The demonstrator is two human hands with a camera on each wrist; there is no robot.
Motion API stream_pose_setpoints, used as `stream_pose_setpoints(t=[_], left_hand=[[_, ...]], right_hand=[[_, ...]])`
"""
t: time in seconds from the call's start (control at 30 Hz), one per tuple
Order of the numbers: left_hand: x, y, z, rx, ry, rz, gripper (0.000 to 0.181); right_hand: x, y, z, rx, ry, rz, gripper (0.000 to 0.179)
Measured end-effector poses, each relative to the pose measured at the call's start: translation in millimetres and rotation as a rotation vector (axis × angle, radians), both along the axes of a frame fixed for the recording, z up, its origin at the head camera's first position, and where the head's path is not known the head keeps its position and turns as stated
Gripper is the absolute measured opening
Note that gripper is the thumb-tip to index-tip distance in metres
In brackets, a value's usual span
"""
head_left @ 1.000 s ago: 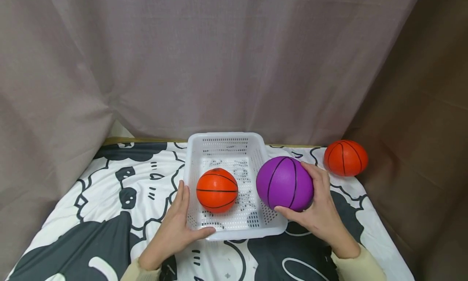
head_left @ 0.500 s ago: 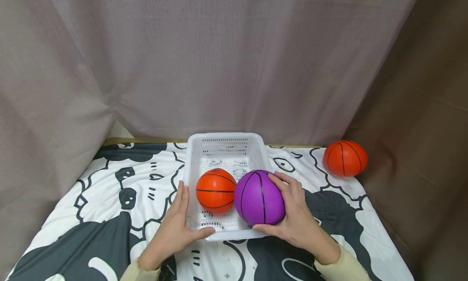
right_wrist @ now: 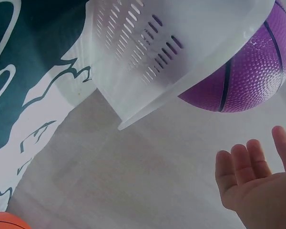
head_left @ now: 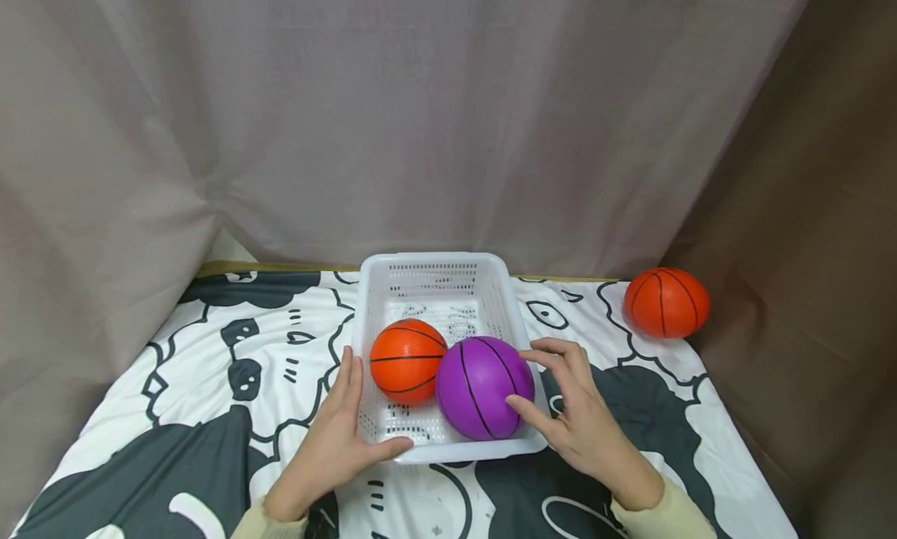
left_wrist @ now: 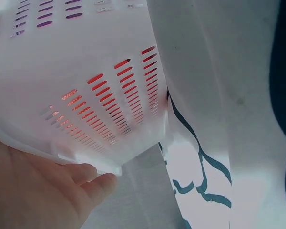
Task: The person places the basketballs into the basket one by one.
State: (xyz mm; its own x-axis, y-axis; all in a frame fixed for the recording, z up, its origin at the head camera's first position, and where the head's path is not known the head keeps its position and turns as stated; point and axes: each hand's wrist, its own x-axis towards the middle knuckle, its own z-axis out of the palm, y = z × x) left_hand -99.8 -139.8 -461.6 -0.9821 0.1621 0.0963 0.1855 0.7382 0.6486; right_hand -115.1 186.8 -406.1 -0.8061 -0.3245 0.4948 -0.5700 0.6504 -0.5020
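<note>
A white perforated plastic basket stands on the bedding. Inside it, an orange basketball lies to the left and a larger purple basketball to the right, side by side. My left hand holds the basket's near left corner, fingers along the left side and thumb over the front rim. In the left wrist view, fingertips show at the rim. My right hand is spread beside the purple basketball, over the basket's right side. The right wrist view shows a gap between that ball and the fingers.
Another orange basketball rests at the far right of the bedding. Black-and-white patterned bedding covers the surface. A grey-brown curtain hangs behind, and a darker one borders the right side.
My right hand has carried the purple basketball left and down into the basket, then loosened its fingers from it. The orange ball in the basket has shifted slightly left. My left hand has stayed put.
</note>
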Motion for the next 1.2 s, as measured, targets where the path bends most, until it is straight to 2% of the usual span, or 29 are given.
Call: stream_pose_setpoints(t=[0.23, 0.53, 0.67, 0.83, 1.03, 1.1, 1.2], left_hand=[[0.4, 0.0, 1.0, 0.006, 0.007, -0.005, 0.131], [0.0, -1.3, 1.5, 0.005, 0.021, 0.0, 0.131], [0.3, -1.2, 1.0, 0.012, 0.009, 0.002, 0.132], [1.1, -1.0, 0.4, 0.012, 0.009, 0.003, 0.131], [1.1, -1.2, 0.6, 0.009, 0.019, -0.001, 0.132], [0.7, -1.0, 0.3, 0.009, 0.021, -0.004, 0.134], [-0.2, 0.4, -1.2, 0.025, 0.004, -0.004, 0.135]], right_hand=[[-3.7, -0.3, -1.9, -0.024, 0.041, -0.015, 0.071], [-8.3, -1.8, -5.3, 0.042, 0.006, -0.022, 0.097], [-11.3, 8.7, -4.6, 0.014, -0.02, -0.036, 0.096], [-28.7, 40.8, 3.6, -0.09, -0.007, -0.184, 0.089], [-67.3, 101.0, 0.6, -0.134, 0.068, -0.465, 0.093], [-79.7, 123.5, -2.9, -0.119, 0.022, -0.574, 0.099], [-96.4, 156.8, -7.4, -0.079, -0.097, -0.69, 0.108]])
